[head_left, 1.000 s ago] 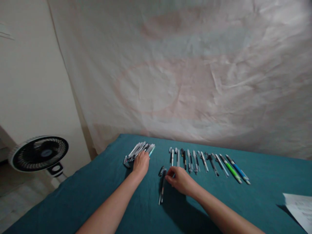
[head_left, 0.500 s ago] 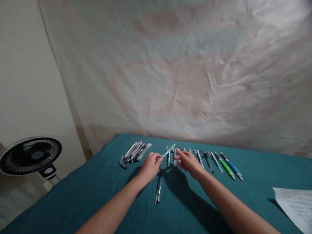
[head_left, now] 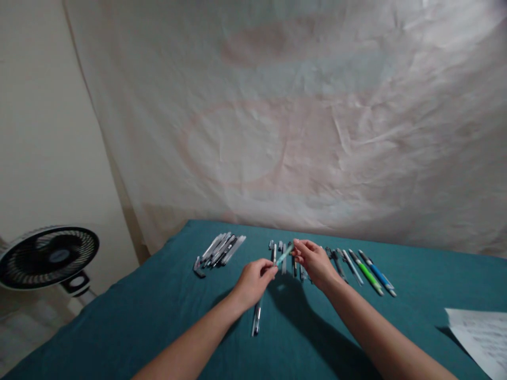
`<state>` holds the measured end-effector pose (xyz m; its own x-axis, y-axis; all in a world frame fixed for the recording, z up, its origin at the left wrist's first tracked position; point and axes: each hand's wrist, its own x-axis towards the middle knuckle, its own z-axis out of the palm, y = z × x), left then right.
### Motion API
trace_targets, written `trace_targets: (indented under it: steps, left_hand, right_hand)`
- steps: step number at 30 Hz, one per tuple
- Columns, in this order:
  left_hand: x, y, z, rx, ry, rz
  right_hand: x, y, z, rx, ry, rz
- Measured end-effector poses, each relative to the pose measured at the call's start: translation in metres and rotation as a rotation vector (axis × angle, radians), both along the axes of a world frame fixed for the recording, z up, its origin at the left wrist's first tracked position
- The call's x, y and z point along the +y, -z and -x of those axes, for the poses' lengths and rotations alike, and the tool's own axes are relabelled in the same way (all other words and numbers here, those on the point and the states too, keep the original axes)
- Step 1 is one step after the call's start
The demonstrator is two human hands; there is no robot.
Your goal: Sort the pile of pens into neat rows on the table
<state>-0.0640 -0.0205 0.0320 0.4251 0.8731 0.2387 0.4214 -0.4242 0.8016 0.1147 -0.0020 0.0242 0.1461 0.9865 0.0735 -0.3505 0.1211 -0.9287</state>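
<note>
Both hands hold one pale teal pen (head_left: 284, 255) above a table under a teal cloth (head_left: 158, 311). My left hand (head_left: 255, 277) pinches its near end. My right hand (head_left: 315, 259) pinches its far end. Behind the hands a row of several pens (head_left: 356, 266) lies side by side, ending in a green pen (head_left: 368, 274) and a blue pen (head_left: 379, 275). A bundle of several grey and black pens (head_left: 218, 249) lies to the left. One dark pen (head_left: 256, 319) rests alone on the cloth below my left hand.
A black and white fan (head_left: 47, 257) stands on the floor at the left, beside the table. White paper (head_left: 481, 338) lies at the table's right edge. A crumpled pale sheet (head_left: 301, 121) hangs behind the table.
My left hand left the bundle with a teal pen and came to the middle. My right hand rose from the dark pen and took the teal pen's other end.
</note>
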Motion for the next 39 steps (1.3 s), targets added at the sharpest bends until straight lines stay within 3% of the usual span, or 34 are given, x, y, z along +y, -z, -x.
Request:
trace_targets:
  steps: [13,25,29,33,39]
  left_hand:
    - [-0.010,-0.006,-0.005,-0.100,0.056,0.282]
    - [-0.007,0.010,-0.008,-0.362,0.112,0.642]
    - [-0.008,0.010,-0.009,-0.364,0.111,0.593]
    - [-0.009,0.009,-0.008,-0.307,0.108,0.500]
    - [-0.010,0.009,-0.010,-0.318,0.115,0.567]
  right_hand:
    - [0.001,-0.001,-0.007,0.041,-0.043,0.018]
    - [0.000,-0.006,-0.011,0.041,-0.122,0.002]
    - [-0.003,-0.014,-0.009,0.015,-0.165,-0.001]
    - [-0.002,-0.011,-0.010,0.008,-0.107,0.021]
    - [-0.001,-0.011,-0.020,-0.017,-0.175,0.110]
